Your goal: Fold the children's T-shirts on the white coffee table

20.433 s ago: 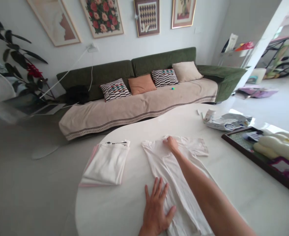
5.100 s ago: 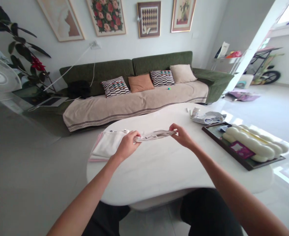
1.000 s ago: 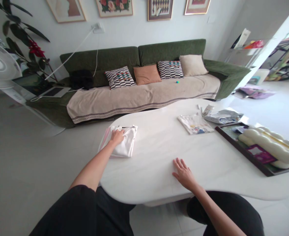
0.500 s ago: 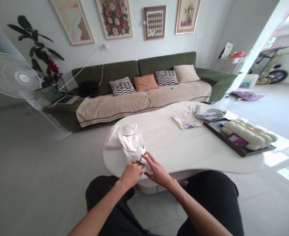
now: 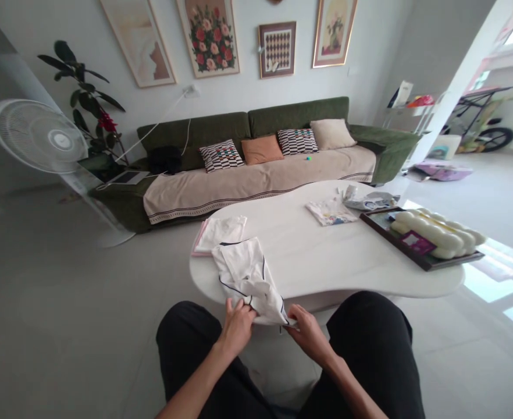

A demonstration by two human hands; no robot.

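A white garment with black piping (image 5: 244, 263) lies on the near left part of the white table, its lower end bunched and hanging toward the table's front edge. My left hand (image 5: 237, 323) grips the near left part of the cloth, fingers curled over it beside a dark spot of trim. At the near right corner, my right hand (image 5: 307, 333) pinches the piped edge between thumb and fingers. Just beyond the garment lies a folded stack of white and pink cloth (image 5: 222, 231). The garment's exact kind is hard to make out.
Farther right on the table (image 5: 282, 218) lie a printed plastic packet (image 5: 331, 212), a crumpled grey-white bag (image 5: 372, 201) and a dark tray (image 5: 391, 247) holding a cream bumpy object (image 5: 435, 233). Behind stands a green sofa (image 5: 221, 129); a white fan (image 5: 42, 137) is at left.
My right hand has moved right and toward me, pulling the garment's near end wider. My left hand has come slightly nearer me. The cloth now lies more spread out.
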